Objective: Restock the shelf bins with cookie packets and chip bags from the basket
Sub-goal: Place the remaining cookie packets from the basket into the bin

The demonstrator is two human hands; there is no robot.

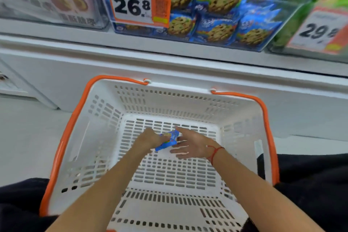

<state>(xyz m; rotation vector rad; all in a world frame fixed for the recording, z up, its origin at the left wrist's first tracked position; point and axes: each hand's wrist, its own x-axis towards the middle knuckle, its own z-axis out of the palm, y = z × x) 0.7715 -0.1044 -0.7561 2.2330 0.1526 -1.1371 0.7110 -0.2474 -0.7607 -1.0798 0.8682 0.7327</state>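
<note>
Left hand (150, 138) grips cookie packet (167, 141) in basket (169, 100); right hand (192, 144) beside it.

An orange-framed price tag (137, 2) reading 26.8 is fixed at the shelf's front edge. A second tag (318, 30) is seen toward the right. A red string (214, 151) is tied round a wrist.

A white shelf (169, 51) runs across the far side, its plain white base panel (188, 79) dropping to a pale, smooth floor (28, 133). At far left stands a white cabinet corner (17, 84). The light is bright and even.
</note>
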